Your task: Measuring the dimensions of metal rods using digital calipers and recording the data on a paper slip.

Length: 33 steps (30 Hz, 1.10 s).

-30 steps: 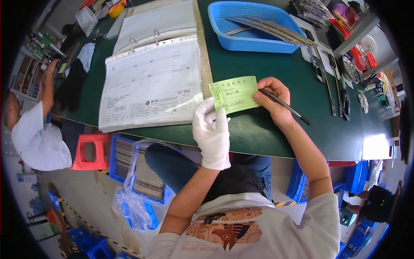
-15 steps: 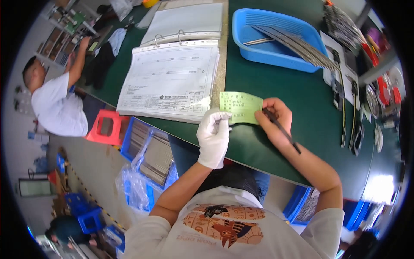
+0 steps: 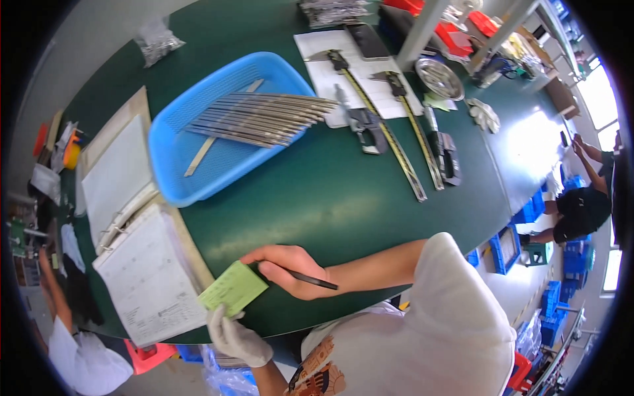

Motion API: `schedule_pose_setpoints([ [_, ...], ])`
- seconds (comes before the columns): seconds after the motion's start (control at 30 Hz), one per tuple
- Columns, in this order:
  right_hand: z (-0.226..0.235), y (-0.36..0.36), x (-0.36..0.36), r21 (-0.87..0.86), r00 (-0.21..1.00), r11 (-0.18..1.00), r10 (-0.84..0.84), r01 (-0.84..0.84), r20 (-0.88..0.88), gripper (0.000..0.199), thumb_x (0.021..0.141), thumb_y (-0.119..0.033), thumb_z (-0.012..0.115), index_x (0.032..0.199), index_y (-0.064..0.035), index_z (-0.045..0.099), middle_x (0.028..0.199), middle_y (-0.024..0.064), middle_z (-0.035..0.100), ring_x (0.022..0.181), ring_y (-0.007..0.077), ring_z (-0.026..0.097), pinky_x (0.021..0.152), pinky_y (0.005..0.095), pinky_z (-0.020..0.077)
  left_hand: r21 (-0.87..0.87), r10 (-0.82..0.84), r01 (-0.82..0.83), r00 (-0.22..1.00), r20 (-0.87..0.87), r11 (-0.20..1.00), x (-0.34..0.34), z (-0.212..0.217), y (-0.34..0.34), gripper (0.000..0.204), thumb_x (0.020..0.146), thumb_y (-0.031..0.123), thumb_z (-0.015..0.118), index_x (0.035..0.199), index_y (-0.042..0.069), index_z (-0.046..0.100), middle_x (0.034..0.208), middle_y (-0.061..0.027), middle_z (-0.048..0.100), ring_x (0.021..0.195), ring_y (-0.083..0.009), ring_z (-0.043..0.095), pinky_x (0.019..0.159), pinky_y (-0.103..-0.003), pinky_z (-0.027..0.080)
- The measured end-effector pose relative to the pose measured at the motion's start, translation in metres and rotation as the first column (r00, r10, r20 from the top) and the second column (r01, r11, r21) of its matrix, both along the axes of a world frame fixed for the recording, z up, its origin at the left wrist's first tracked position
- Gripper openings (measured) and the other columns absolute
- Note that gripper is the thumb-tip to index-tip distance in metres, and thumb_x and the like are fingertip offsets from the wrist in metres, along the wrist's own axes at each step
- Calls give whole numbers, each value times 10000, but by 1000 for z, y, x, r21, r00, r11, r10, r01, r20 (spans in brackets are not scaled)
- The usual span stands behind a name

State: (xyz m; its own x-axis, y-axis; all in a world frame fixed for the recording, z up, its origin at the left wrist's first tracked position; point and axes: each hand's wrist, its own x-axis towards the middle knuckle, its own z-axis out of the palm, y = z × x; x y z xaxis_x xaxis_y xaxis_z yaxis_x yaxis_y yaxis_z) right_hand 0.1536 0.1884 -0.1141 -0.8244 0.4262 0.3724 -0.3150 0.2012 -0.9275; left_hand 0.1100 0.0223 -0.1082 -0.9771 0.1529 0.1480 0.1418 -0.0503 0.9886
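Observation:
My left hand (image 3: 236, 338), in a white glove, pinches the lower edge of a light green paper slip (image 3: 232, 290) with handwriting on it. Bare, my right hand (image 3: 285, 269) is closed around a black pen (image 3: 317, 281), whose rear end points toward my forearm. Its fingertips lie at the slip's upper right corner; whether they grip the paper too I cannot tell. The slip is tilted just above the table edge, beside an open ring binder (image 3: 148, 284) with drawing sheets.
Beyond my hands stands a blue plastic basket (image 3: 160, 175) with several long metal strips (image 3: 264, 119). To its right lie two calipers (image 3: 370, 125) (image 3: 413, 125), a phone (image 3: 367, 41), a metal bowl (image 3: 438, 79) and a white glove (image 3: 484, 115). Another person (image 3: 86, 360) sits at far left.
My view has swung to the right, so the binder and basket appear further left. Both hands still hold the slip and pen; the slip now appears turned and tilted.

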Motion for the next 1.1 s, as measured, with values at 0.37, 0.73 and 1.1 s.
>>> schedule_pose_setpoints([
  [0.37, 51, 197, 187, 57, 457, 456, -889, 888, -19, 195, 876, -66, 449, 1050, -58, 538, 783, 68, 619, 635, 90, 586, 547, 223, 465, -155, -74, 47, 983, -170, 987, -8, -17, -9, 265, 866, 95, 419, 1060, -46, 531, 1094, -126, 535, 937, -175, 513, 698, -252, 390],
  [0.73, 110, 425, 297, 891, -76, -301, -953, 340, -293, 757, 714, -19, 450, 1373, -62, 79, 1328, 193, 320, 1220, 292, 340, 953, 379, 322, -270, -24, -61, 954, -300, 961, 6, -9, -1, 271, 836, 114, 505, 992, -102, 553, 992, -200, 583, 777, -224, 566, 621, -282, 465],
  [1.1, 74, 492, 288, 985, -404, -88, -904, -150, -143, 825, 772, -443, 542, 1395, -169, 76, 1423, 137, 163, 1314, 306, 133, 1035, 467, 168, -354, 77, -118, 989, -128, 928, 5, 5, 18, 245, 768, 56, 498, 992, -19, 563, 1063, -123, 495, 1001, -228, 472, 881, -317, 354],
])
